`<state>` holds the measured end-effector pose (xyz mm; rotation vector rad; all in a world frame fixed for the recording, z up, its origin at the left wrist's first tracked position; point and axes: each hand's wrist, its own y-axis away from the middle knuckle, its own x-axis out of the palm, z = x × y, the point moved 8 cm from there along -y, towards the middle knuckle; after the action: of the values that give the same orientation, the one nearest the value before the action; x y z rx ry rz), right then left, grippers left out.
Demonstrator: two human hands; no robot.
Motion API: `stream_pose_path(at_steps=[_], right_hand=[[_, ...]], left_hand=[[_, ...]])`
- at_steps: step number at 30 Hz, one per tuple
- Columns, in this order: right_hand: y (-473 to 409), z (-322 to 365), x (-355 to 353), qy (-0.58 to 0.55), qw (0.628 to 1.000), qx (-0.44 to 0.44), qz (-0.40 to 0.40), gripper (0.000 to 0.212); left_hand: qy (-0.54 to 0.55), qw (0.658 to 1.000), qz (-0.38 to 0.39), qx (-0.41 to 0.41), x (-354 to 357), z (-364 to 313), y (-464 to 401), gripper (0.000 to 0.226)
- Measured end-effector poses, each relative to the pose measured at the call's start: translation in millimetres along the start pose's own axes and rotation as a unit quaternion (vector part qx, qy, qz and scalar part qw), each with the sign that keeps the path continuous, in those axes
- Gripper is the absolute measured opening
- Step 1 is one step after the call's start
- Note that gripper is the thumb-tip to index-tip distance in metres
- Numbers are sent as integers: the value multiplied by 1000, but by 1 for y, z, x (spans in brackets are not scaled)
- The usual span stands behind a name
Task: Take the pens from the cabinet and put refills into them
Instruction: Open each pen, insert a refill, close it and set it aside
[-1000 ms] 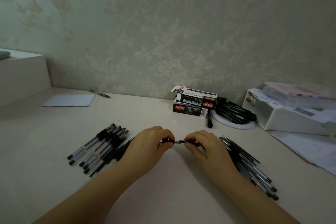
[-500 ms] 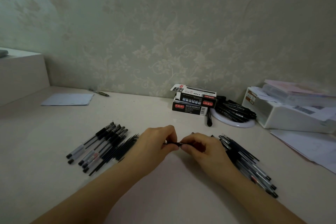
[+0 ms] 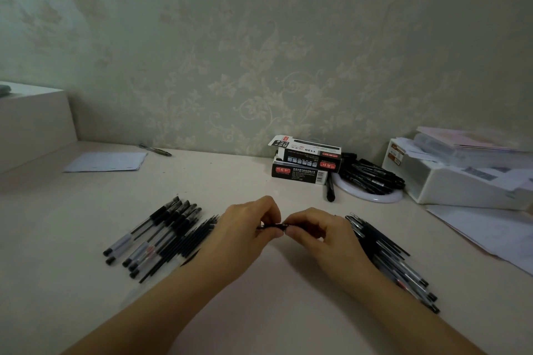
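Observation:
Over the middle of the desk my left hand [image 3: 245, 233] and my right hand [image 3: 320, 235] both pinch one thin black pen [image 3: 272, 226], held level between them with fingertips almost touching; most of the pen is hidden inside the fingers. A row of black-gripped pens [image 3: 161, 228] lies on the desk left of my left hand, with thin dark refills [image 3: 184, 245] beside them. Another pile of pens [image 3: 389, 256] lies fanned out under and beyond my right wrist.
Two stacked black refill boxes [image 3: 305, 163] stand by the wall, with a loose black marker [image 3: 329, 190] in front. A white round dish of black pens [image 3: 370, 181] and a white organiser with papers [image 3: 461, 181] sit right. A paper sheet [image 3: 106, 162] lies far left.
My hands have drawn closer together along the pen, so less of it shows between the fingers. The piles on either side have not moved.

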<state>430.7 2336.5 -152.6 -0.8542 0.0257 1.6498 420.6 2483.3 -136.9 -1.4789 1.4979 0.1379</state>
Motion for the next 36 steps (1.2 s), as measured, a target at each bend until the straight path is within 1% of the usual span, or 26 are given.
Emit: stream_pose_path(at_steps=[2,3,5,7,9,11,13,15,17,20,25,27,29,31,33,36], right_hand=[[0,1,1,10,1000,-4,-22,14],[1,1,1,23,999,-7,-34,19],[2,-1,0,53,997,-9,-49,32],[2,-4,-3,81,995,-17,-54,34],[3,-6,-5,113,992,-25,-52,30],[3,-9,-6,124,991,-24,-50,27],[3,-9,-5,127,990,-27,-46,24],[3,-7,-4,131,990,-35,-43,23],[4,-5,-3,134,989,-40,-40,22],[4,-3,-3,136,989,-45,-39,21],[5,-3,-3,151,987,-42,-37,20],[4,-4,-8,167,984,-34,-48,18],[3,-5,-19,192,978,-18,-80,13],[3,-9,-35,212,971,20,-109,12],[4,-16,-46,241,962,66,-112,15],[7,-23,-46,303,944,109,-76,15]], left_hand=[[-8,1000,-6,12,-4,-1,0,16],[-18,1000,-16,17,-8,-1,-1,15],[-45,997,-60,9,-24,2,-3,8],[-86,988,-122,-33,-45,14,-4,5],[-132,972,-160,-113,-65,34,-1,5],[-183,950,-144,-206,-79,58,4,9],[-224,928,-96,-282,-85,77,9,13],[-244,912,-47,-328,-85,89,13,14],[-258,901,-12,-350,-82,96,17,9],[-270,892,23,-362,-78,101,21,10],[-291,881,45,-370,-76,104,23,15],[-301,878,43,-369,-77,103,22,16],[-314,878,32,-360,-77,100,21,17],[-334,879,13,-340,-77,94,17,19],[-338,888,-11,-310,-75,86,12,21],[-293,922,-43,-249,-66,71,6,22]])
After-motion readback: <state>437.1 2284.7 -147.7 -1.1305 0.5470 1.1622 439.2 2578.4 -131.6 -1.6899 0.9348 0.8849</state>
